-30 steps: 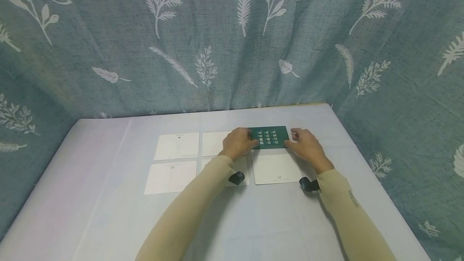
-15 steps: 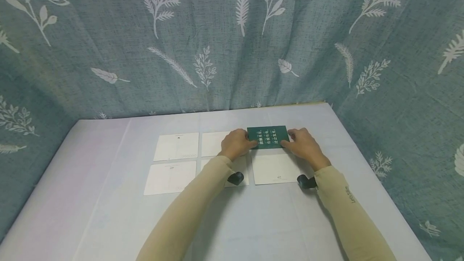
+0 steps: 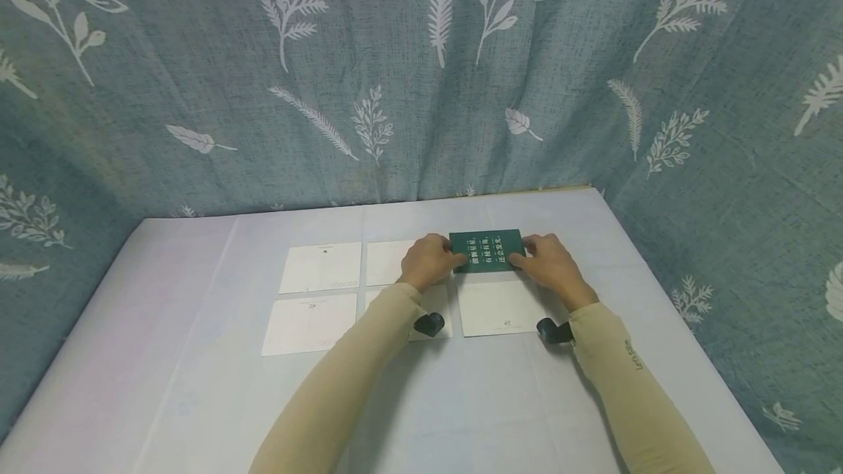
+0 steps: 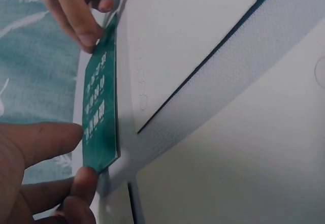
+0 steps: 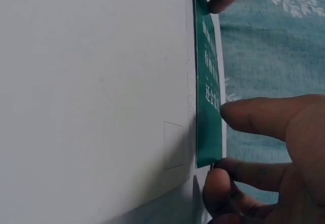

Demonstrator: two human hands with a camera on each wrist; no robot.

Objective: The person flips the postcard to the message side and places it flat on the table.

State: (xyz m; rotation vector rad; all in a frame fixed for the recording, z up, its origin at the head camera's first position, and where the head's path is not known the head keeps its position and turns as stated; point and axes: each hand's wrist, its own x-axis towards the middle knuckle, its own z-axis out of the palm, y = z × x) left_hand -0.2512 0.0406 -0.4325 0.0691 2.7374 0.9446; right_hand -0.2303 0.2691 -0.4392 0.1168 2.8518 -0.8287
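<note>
A green postcard (image 3: 489, 250) with white writing lies at the back of the white table, in the upper right spot of two rows of cards. My left hand (image 3: 428, 262) holds its left edge, thumb on top and fingertips at the side. At the opposite edge, my right hand (image 3: 548, 266) pinches the card the same way. In the left wrist view the green postcard (image 4: 101, 107) stretches between both hands. Just in front of it lies a white postcard (image 3: 500, 306), its printed stamp box visible in the right wrist view. My left forearm partly covers another white postcard (image 3: 437, 303).
To the left, more white postcards lie face down: one in the back row (image 3: 320, 268), one in front of it (image 3: 309, 324), and one partly behind my left hand (image 3: 385, 262). A blue-green leaf-print curtain (image 3: 395, 130) hangs around the white table (image 3: 197, 386).
My right hand has moved slightly left, closing its fingers and thumb onto the green postcard's right edge. My left hand stays at the left edge; the white postcards have not moved.
</note>
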